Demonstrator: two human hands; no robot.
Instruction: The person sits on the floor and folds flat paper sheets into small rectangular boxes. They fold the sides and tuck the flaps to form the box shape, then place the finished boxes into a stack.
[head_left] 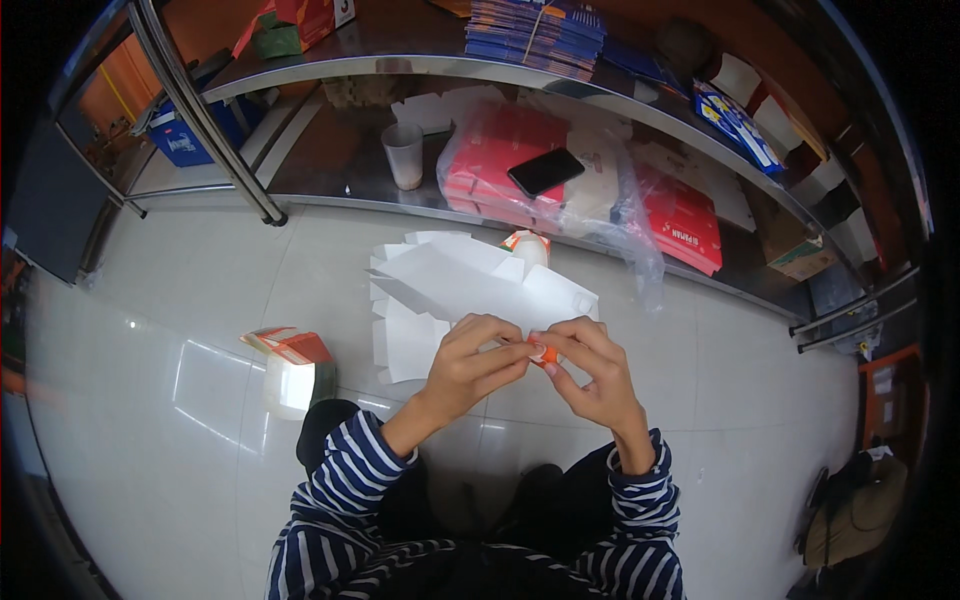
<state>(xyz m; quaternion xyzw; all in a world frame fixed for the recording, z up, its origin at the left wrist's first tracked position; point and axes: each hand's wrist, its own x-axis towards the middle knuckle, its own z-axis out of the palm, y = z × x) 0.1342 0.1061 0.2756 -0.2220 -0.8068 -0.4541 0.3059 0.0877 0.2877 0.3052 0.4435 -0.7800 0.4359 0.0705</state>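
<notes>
My left hand (477, 357) and my right hand (592, 371) meet in front of me with their fingertips pinched on a small orange and white piece (543, 353). Fingers cover much of it, so its kind cannot be told. Just beyond my hands, flat white cardboard blanks (450, 277) with notched flaps lie overlapping on the floor. Behind their far edge sits a small orange and white carton (529, 247), partly hidden. To the left of my left hand stands an open orange and green carton (296, 347) with a white inside.
A low metal shelf holds a clear plastic cup (404, 158), a black phone (546, 173) on plastic-wrapped red boxes (500, 150), and more red boxes (682, 222). Bundled blue packets (535, 38) lie on the upper shelf. A brown bag (857, 520) is at the far right.
</notes>
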